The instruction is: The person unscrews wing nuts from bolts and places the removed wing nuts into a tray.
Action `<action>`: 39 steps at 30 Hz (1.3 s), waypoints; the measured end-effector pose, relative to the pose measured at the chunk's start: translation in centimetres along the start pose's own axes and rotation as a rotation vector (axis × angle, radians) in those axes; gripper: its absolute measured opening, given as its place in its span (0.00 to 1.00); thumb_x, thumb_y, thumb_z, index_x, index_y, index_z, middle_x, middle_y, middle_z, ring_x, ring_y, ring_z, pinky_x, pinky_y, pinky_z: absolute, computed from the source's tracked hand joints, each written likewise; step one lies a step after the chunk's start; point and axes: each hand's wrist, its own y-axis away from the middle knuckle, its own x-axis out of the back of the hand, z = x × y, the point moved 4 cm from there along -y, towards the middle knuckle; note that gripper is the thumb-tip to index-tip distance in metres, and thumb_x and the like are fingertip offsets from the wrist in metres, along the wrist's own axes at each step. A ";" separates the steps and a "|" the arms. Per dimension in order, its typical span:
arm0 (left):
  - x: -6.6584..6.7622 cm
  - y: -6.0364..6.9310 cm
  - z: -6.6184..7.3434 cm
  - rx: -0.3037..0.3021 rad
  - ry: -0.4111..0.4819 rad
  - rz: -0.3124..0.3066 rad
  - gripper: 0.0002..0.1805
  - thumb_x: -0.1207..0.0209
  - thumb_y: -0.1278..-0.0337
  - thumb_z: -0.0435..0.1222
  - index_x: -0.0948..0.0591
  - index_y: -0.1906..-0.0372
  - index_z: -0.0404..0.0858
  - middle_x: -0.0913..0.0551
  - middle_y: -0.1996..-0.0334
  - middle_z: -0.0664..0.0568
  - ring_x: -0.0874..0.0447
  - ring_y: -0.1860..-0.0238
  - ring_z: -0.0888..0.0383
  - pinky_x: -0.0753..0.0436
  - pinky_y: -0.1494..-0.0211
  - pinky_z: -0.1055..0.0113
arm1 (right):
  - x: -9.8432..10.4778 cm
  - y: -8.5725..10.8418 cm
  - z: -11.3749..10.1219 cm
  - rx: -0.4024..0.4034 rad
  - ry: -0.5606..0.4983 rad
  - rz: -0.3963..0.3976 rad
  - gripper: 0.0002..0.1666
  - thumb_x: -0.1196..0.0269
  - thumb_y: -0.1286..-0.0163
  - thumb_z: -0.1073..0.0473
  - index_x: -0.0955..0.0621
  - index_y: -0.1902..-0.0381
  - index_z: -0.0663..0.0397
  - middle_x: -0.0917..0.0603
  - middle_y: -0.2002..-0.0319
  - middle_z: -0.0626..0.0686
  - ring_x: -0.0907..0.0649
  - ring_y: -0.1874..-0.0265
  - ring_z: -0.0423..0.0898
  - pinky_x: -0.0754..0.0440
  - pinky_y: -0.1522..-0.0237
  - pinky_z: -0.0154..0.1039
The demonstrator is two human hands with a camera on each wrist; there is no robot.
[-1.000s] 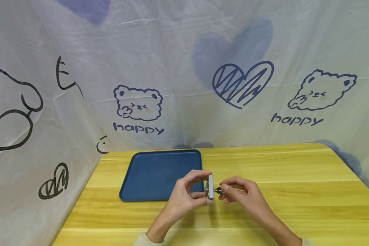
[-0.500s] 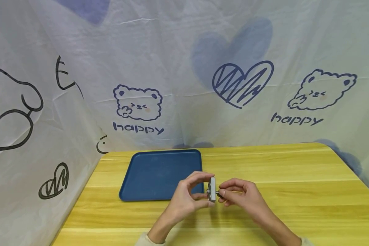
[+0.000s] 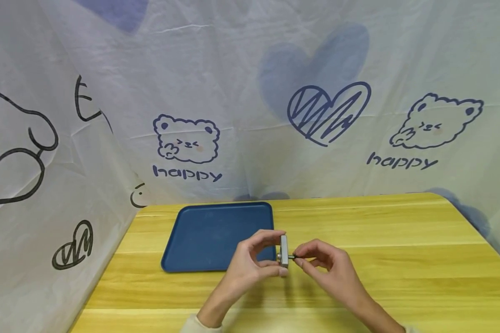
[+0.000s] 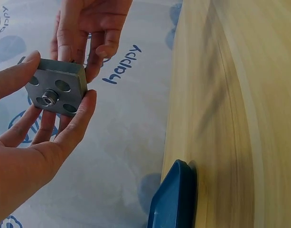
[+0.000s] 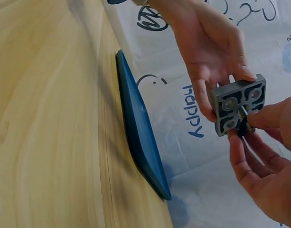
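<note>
My left hand (image 3: 246,266) grips a square grey metal block (image 3: 284,250) by its edges, the block standing on edge above the table. Several round holes show in its face in the left wrist view, and a bolt head (image 4: 50,97) sits at the centre. From the block's right side a thin shaft (image 3: 291,256) sticks out, and my right hand (image 3: 335,270) pinches a small dark part at its end between thumb and fingertips. In the right wrist view the block's other face (image 5: 239,105) has recesses, and fingertips partly cover the small part.
A blue tray (image 3: 216,238) lies on the yellow wooden table (image 3: 379,240) behind and left of my hands. White cloth (image 3: 250,92) with blue and black drawings hangs behind and at the sides of the table.
The right hand's fingers have shifted their pinch on the small part, thumb now lower and further from the fingertips' knuckles. The block has moved slightly and stays in the left hand.
</note>
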 end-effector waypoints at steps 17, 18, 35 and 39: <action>0.6 0.1 0.2 0.039 0.056 0.011 0.36 0.27 0.48 0.23 0.23 0.32 0.36 0.28 0.33 0.37 0.27 0.33 0.46 0.12 0.45 0.51 | -0.4 0.2 -1.0 0.403 0.270 0.061 0.23 0.25 0.45 0.78 0.13 0.61 0.46 0.13 0.53 0.52 0.13 0.54 0.48 0.16 0.46 0.29; 0.7 0.1 0.1 0.038 0.056 0.012 0.36 0.27 0.48 0.23 0.23 0.32 0.36 0.28 0.33 0.36 0.26 0.33 0.46 0.12 0.45 0.51 | -0.4 0.2 -0.9 0.397 0.261 0.056 0.23 0.25 0.45 0.78 0.13 0.60 0.46 0.13 0.53 0.52 0.13 0.54 0.48 0.15 0.48 0.30; 0.1 0.0 -0.1 0.001 -0.018 -0.002 0.37 0.28 0.55 0.16 0.21 0.35 0.37 0.25 0.38 0.41 0.26 0.35 0.45 0.11 0.46 0.51 | 0.8 -0.4 1.3 -0.403 -0.231 -0.040 0.22 0.35 0.24 0.56 0.21 0.43 0.70 0.15 0.50 0.65 0.10 0.57 0.55 0.09 0.55 0.52; -0.1 -0.1 -0.2 -0.024 -0.051 -0.017 0.37 0.27 0.56 0.16 0.21 0.36 0.36 0.25 0.40 0.40 0.25 0.36 0.45 0.11 0.46 0.51 | 0.6 -0.1 1.6 -0.491 -0.297 -0.133 0.26 0.37 0.22 0.54 0.24 0.39 0.72 0.14 0.50 0.65 0.11 0.57 0.57 0.10 0.54 0.53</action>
